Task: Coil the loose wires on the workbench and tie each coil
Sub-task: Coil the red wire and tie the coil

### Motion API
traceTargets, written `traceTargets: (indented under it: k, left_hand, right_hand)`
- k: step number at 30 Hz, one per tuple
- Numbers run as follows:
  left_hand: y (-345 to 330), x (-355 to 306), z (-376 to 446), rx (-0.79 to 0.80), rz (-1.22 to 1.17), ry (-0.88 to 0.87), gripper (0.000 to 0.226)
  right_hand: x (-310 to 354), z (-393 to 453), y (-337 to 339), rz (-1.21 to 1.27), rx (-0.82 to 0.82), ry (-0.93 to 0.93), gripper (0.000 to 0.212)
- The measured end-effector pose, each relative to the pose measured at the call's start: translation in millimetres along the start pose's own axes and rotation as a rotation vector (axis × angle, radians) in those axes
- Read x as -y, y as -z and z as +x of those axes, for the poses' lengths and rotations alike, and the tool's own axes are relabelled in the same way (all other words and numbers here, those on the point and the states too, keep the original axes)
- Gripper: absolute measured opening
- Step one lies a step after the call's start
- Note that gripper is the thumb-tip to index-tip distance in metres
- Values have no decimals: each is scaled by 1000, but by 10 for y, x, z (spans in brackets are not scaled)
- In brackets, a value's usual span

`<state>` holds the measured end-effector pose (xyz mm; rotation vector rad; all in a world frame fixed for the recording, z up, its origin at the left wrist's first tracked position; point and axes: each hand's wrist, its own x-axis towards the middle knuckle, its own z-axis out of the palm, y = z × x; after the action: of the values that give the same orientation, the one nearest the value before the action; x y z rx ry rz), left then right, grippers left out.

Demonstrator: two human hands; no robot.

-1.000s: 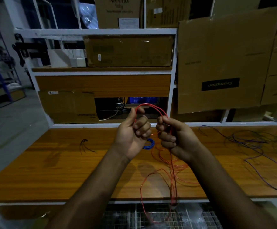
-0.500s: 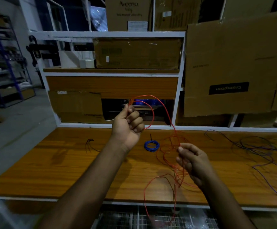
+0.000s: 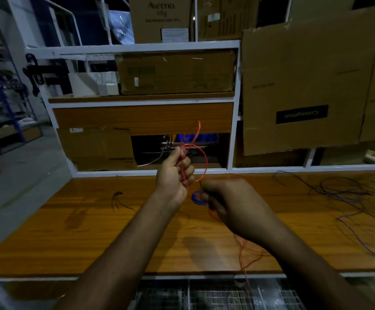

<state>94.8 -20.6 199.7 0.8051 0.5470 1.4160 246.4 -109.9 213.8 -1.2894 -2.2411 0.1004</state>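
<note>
1. Left hand (image 3: 174, 177) raised above wooden workbench (image 3: 92, 231), fingers curled, gripping red wire (image 3: 205, 162) loops
2. Right hand (image 3: 229, 202) blurred, curled on the trailing red strand; slack drapes over front edge
3. Blue coil (image 3: 195, 197) lies beneath hands

We seem to be in a workshop or storeroom: a wooden workbench (image 3: 92, 231) strewn with loose wires (image 3: 349, 198), white metal racking (image 3: 132, 47) stacked with cardboard cartons (image 3: 175, 71), and blue shelving (image 3: 1, 90) beyond.
</note>
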Motion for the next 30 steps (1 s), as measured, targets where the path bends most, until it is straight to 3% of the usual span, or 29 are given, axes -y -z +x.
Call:
traceTargets:
  k: [5, 10, 14, 22, 26, 28, 30]
  left_hand:
    - [21, 32, -9, -22, -6, 2, 34]
    - [87, 41, -17, -69, -25, 35, 33]
    - [115, 4, -18, -70, -59, 25, 33]
    - [162, -126, 56, -11, -108, 6, 36]
    - [140, -108, 83, 1, -107, 3, 35]
    - [140, -81, 90, 0, -97, 6, 35]
    - [133, -48, 76, -7, -75, 12, 36]
  right_hand:
    - [-110, 191, 86, 376, -407, -135, 7]
    - [-182, 144, 179, 503, -619, -114, 13]
    - [-321, 99, 140, 447, -567, -138, 20]
    - [-582, 7, -352, 97, -619, -292, 7]
    - [-392, -65, -418, -128, -435, -251, 15]
    - [-279, -84, -379, -257, -371, -173, 5]
    - [-156, -96, -317, -358, -307, -97, 14]
